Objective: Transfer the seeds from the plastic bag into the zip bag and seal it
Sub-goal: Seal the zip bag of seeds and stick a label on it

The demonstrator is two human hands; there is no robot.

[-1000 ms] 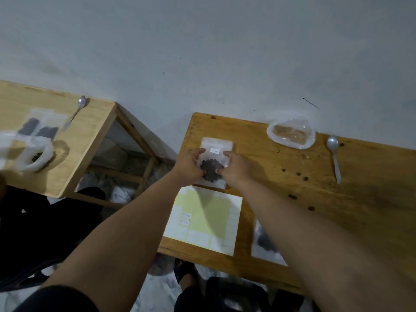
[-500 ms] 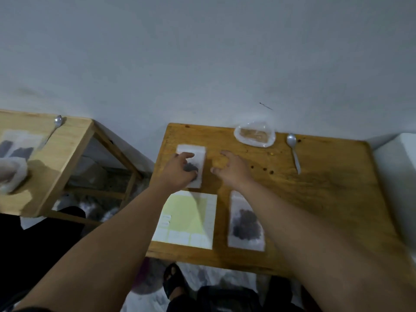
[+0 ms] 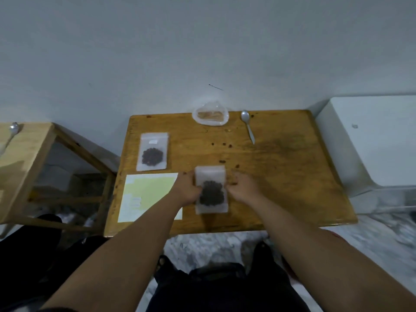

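Note:
A clear zip bag with a dark heap of seeds lies near the front middle of the wooden table. My left hand grips its left edge and my right hand grips its right edge. A second zip bag with seeds and a small white label lies flat at the table's left, untouched. The crumpled clear plastic bag sits at the far edge, and a metal spoon lies to its right.
A pale yellow and white sheet lies at the table's front left. Loose seeds dot the tabletop. Another wooden table with a spoon stands to the left. A white box stands to the right.
Both hands left the labelled zip bag at the left and came back to the second zip bag near the front, now gripping its two sides. The camera view shifted right and down.

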